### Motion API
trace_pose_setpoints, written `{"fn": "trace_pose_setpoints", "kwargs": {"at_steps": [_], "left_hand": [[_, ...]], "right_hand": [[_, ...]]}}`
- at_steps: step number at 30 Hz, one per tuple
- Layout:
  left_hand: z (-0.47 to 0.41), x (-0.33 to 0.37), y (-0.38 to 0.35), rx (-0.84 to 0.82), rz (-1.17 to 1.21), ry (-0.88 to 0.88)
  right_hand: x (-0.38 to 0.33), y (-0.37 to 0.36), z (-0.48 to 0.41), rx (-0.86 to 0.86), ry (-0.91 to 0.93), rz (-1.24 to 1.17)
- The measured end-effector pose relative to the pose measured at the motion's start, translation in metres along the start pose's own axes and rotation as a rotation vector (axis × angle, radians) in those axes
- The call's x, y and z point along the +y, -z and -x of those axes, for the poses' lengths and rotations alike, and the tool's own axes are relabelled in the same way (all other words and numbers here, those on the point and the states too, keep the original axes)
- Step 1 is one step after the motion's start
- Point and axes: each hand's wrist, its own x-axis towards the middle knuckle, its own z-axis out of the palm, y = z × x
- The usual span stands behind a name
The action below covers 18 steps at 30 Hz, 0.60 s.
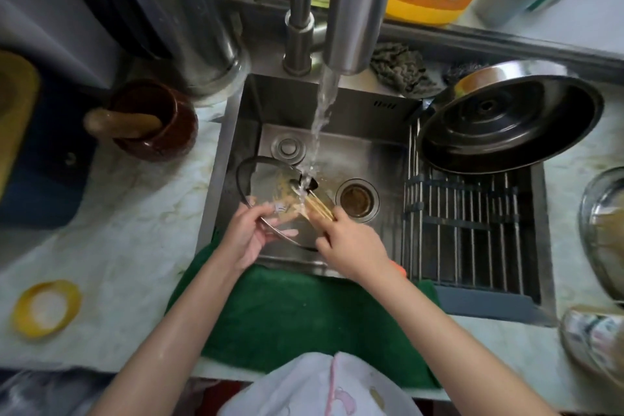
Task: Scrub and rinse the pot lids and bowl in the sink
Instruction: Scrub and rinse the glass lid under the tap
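Here left hand (pixel 250 234) grips rim of glass lid (pixel 265 181).

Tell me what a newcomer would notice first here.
Water streams from the tap onto the glass lid, held over the sink by the left hand while the right hand scrubs it with a bamboo brush. To the right, a big dark lid rests upturned on the rack.

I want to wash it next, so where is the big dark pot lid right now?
In the head view, the big dark pot lid rests at the right back corner of the sink, on the slatted rack.
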Motion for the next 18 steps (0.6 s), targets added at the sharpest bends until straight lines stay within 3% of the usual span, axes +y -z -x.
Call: {"fn": "trace_pose_setpoints", "kwargs": {"at_steps": [5, 9, 14, 18], "left_hand": [[-0.004, -0.005, -0.001, 0.140, -0.022, -0.011], [-0.001, -0.010, -0.010, 0.132, 0.056, 0.002], [-0.004, -0.011, -0.012, 0.187, -0.002, -0.020], [-0.001, -0.010, -0.016, 0.155, 0.109, 0.001]], "right_hand": [[-0.014, -0.004, 0.018, 0.016, 0.213, -0.020], [0.018, -0.001, -0.001, -0.006, -0.045, 0.083], [-0.013, -0.002, 0.022, 0.011, 0.131, 0.013], [0.026, 0.001, 0.005, -0.031, -0.084, 0.138]]}}
